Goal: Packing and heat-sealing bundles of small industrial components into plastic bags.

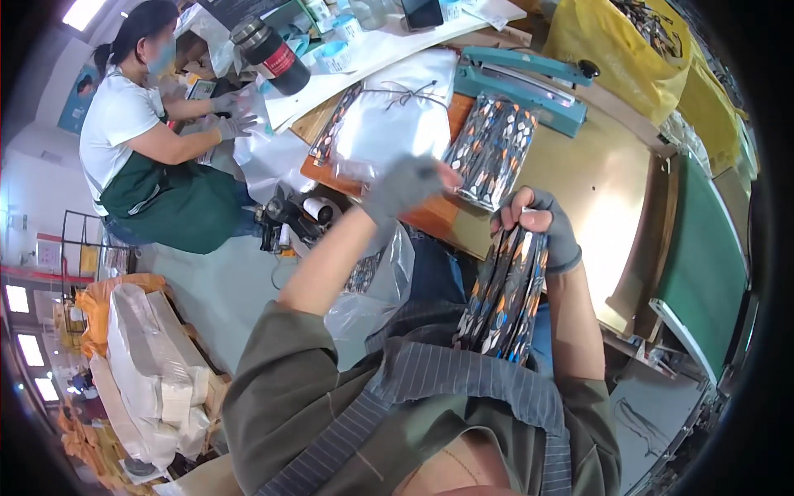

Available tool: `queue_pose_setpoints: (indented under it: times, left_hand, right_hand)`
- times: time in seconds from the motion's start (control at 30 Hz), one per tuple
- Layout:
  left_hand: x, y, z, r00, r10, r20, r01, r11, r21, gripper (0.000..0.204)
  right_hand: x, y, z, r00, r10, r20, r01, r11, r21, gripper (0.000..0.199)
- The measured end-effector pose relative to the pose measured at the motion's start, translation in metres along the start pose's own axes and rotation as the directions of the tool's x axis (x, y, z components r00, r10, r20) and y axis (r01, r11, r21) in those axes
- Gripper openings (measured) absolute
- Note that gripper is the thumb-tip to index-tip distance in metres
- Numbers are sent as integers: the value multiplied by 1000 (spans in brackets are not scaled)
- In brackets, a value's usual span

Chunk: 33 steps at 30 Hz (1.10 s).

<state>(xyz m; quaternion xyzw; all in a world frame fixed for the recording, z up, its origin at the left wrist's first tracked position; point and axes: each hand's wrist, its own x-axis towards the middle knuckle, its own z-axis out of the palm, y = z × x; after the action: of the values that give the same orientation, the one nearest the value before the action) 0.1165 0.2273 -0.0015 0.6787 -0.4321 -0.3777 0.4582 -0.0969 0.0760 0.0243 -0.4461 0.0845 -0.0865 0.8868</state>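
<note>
A: Where do we see the hands?

B: Our right hand (547, 231) (grey-gloved) is clenched around a bundle of patterned packets (506, 298) held over the lap. Our left hand (407, 183) reaches to the packet stack (491, 149) on the bench (595, 178); its grip we cannot tell.

A: Beyond them?

B: A teal heat sealer (523, 81), then a co-worker (132, 140).

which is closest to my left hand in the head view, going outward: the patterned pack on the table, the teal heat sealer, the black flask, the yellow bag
From the left hand:
1. Patterned pack, right beside the fingertips on the table.
2. Teal heat sealer, further back on the table, to the right.
3. Black flask, back left, lying tilted.
4. Yellow bag, far right corner.
Sealer and flask are close to call.
</note>
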Motion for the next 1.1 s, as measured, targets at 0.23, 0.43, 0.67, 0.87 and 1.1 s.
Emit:
queue_pose_setpoints:
  times: [0.23, 0.43, 0.67, 0.87, 1.1]
  left_hand:
    - [35, -77, -98, 894, 186, -407, 101, 802, 589, 35]
    - [32, 14, -35, 721, 72, -690, -293, 933, -209, 34]
    - [3, 28, 123, 788, 227, -572, -236, 970, 59, 42]
    - [70, 51, 104, 826, 281, -489, -233, 960, 158, 31]
    - [8, 97, 151, 622, 775, 111, -741, 537, 402, 36]
  right_hand:
    - [9, 16, -4, 997, -8, -74, 7, 1000, -10, 20]
    - [-1, 5, -11, 994, 54, -98, -63, 994, -87, 68]
    - [-12, 10, -26, 959, 20, -284, -59, 990, -129, 33]
    - [-83, -2, -51, 955, -223, -197, 277, 908, 315, 65]
    - [-56, 9, -57, 931, -257, -258, 218, 961, -171, 70]
